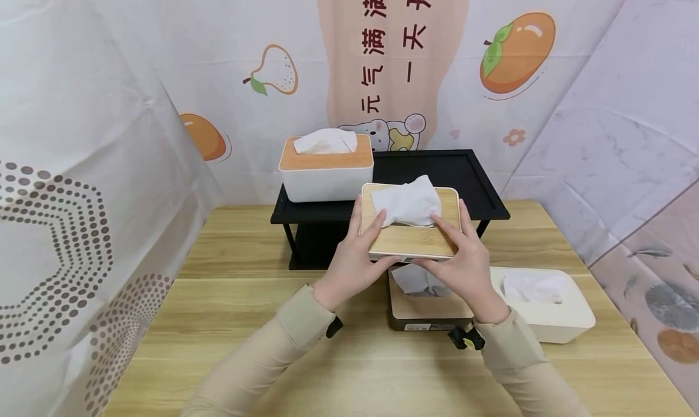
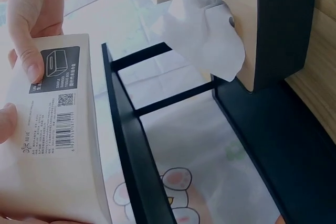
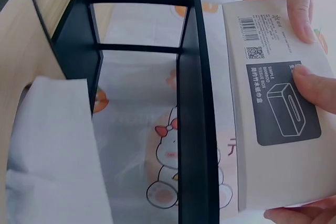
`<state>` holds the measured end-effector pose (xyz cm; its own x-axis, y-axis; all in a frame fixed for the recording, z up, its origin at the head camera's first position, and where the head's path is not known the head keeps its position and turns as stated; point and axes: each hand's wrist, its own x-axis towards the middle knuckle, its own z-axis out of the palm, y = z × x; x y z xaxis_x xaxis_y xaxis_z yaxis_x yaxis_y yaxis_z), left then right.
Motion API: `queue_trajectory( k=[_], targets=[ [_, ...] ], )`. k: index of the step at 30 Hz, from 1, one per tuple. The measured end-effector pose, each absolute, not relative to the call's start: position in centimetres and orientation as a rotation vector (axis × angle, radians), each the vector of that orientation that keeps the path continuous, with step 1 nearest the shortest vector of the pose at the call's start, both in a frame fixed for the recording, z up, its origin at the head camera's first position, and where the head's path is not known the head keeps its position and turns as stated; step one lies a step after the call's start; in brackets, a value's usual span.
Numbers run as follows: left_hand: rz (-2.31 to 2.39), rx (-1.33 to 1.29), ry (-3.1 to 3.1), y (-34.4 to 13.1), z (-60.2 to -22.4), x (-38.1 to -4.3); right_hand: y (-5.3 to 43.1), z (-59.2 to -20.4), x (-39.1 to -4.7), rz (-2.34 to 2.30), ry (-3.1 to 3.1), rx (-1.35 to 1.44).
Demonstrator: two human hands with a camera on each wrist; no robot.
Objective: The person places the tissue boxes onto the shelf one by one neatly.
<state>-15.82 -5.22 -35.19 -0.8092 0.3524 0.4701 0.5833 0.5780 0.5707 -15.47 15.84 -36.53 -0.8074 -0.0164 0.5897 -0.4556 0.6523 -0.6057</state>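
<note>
Tissue box (image 1: 411,241) with a bamboo lid is being held up near the front edge of the black two-tier rack (image 1: 423,165), above the level of its upper tier. The end toward the rack's left is being grasped by the left hand (image 1: 354,256), and the opposite end by the right hand (image 1: 471,262). Neither hand is being fully opened: on each, one finger is being laid along the box's side, another is being pressed onto the lid, and the thumb is being set against the labelled face. White tissue is being left sticking up through the lid.

On the rack's upper tier, at its left end, a white tissue box with an orange-brown lid (image 1: 327,183) is being supported. In front of the rack, a dark-sided tissue box (image 1: 401,323) is being partly hidden by the right hand. Toward the rack's front right, a cream tissue box (image 1: 570,321) is being borne by the wooden table (image 1: 246,368).
</note>
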Motion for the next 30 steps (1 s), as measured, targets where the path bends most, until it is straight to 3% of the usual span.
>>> queue_trajectory(
  k=[30],
  targets=[
    [-1.158,-0.781,-2.542,-2.5,-36.2,-18.7,19.1,-37.9,-17.9,1.195,-2.253,0.312]
  ],
)
